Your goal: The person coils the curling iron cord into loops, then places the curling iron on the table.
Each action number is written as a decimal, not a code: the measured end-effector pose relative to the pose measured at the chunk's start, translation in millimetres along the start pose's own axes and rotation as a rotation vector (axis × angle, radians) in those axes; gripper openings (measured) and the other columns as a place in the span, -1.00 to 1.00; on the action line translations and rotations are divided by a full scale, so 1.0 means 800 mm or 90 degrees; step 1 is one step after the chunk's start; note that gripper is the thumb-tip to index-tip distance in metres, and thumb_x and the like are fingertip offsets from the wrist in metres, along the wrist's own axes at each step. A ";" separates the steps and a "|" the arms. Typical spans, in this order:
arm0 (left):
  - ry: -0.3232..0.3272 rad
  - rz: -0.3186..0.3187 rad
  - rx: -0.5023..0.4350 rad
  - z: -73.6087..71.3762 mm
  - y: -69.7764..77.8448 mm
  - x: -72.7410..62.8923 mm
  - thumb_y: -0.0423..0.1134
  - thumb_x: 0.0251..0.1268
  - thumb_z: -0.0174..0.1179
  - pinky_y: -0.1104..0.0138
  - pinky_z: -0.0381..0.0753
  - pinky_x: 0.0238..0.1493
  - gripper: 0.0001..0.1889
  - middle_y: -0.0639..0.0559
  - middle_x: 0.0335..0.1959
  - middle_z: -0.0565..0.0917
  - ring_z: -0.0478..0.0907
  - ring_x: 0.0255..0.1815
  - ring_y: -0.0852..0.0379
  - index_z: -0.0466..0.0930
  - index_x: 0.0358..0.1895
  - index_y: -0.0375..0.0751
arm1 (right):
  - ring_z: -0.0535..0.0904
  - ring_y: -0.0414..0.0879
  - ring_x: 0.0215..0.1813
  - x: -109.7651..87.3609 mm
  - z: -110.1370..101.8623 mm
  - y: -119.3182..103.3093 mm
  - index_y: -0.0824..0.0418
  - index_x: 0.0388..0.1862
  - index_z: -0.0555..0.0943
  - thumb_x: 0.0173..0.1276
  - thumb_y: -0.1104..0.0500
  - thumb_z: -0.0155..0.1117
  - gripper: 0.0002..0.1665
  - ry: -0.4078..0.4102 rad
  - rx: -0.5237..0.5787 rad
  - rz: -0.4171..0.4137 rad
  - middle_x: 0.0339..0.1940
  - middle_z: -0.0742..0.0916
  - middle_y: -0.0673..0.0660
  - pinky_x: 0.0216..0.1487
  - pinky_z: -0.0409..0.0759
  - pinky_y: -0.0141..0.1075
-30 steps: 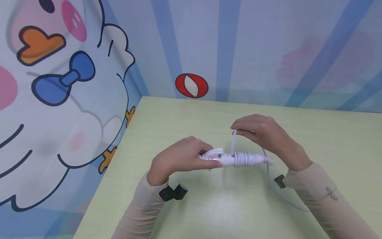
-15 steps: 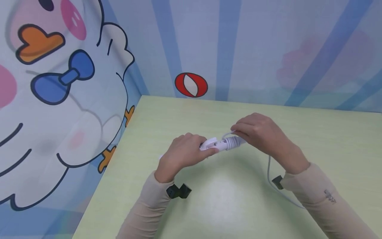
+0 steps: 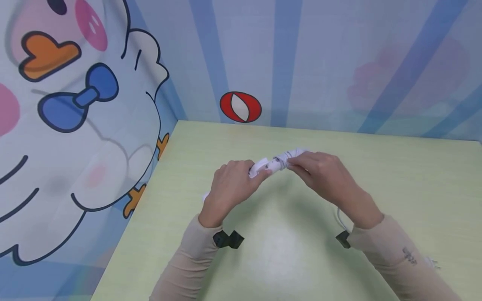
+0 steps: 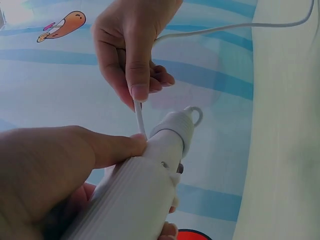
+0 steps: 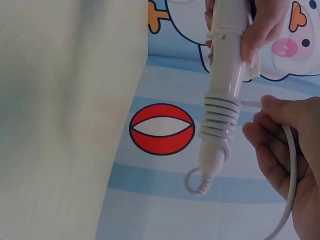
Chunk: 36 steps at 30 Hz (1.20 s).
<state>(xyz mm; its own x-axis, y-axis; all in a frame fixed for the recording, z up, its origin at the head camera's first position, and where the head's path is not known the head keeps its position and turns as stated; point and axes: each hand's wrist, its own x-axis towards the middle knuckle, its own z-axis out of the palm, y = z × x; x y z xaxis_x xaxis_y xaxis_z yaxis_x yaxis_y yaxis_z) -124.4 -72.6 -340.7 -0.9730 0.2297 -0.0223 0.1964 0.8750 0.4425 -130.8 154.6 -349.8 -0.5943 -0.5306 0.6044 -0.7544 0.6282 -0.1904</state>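
My left hand (image 3: 232, 182) grips a white curling iron (image 5: 226, 70) around its body near the lever, with the thumb along it. The iron is held above the table, its cord end tilted up and away to the right in the head view. Several turns of white cord (image 5: 219, 117) are wound around the handle below the thumb, and a small loop shows at the cord's base. My right hand (image 3: 326, 174) pinches the loose cord between thumb and forefinger, close beside the handle. In the left wrist view the cord (image 4: 139, 117) runs taut from those fingertips to the handle.
Both hands are over a pale yellow-green table (image 3: 271, 259). Part of a white plug (image 3: 430, 262) shows beside the right forearm. A printed blue wall (image 3: 312, 62) stands behind, and a cartoon-bird panel (image 3: 124, 121) is at the left.
The curling iron has been raised and its cord end tilted up and away. My right hand has brought the cord over to the near side of the handle. The plug has come into view.
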 end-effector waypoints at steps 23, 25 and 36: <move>0.037 0.020 -0.177 -0.025 -0.012 0.000 0.20 0.30 0.08 0.31 0.49 -0.49 -0.55 0.06 -0.42 0.63 0.53 -0.44 0.11 0.61 -0.11 -0.13 | 0.74 -0.08 -0.31 -0.021 0.027 -0.007 0.27 -0.07 0.70 0.15 0.36 0.38 -0.68 0.051 0.112 0.118 -0.27 0.80 0.13 -0.43 0.57 -0.26; 0.016 0.030 -0.188 -0.026 -0.011 -0.001 0.21 0.30 0.07 0.32 0.51 -0.47 -0.54 0.06 -0.38 0.64 0.54 -0.41 0.12 0.61 -0.09 -0.12 | 0.75 -0.05 -0.27 -0.022 0.031 -0.002 0.25 -0.09 0.71 0.15 0.35 0.38 -0.69 0.047 0.112 0.118 -0.24 0.79 0.13 -0.38 0.62 -0.21; -0.101 0.096 -0.282 -0.036 -0.011 -0.011 0.13 0.32 0.11 0.27 0.56 -0.49 -0.67 0.06 -0.40 0.62 0.55 -0.47 0.10 0.63 -0.18 -0.04 | 0.60 -0.20 -0.49 -0.020 0.036 0.017 0.22 -0.30 0.73 0.07 0.37 0.42 -0.82 0.047 0.099 0.078 -0.38 0.79 0.10 -0.45 0.50 -0.25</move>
<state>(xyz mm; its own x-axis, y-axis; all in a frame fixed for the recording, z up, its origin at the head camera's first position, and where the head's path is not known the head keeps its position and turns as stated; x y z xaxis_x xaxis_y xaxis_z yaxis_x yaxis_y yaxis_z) -121.1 -94.3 -318.4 -0.9008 0.4314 -0.0496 0.2291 0.5693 0.7895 -139.4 155.1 -383.9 -0.6663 -0.4096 0.6231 -0.7153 0.5872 -0.3788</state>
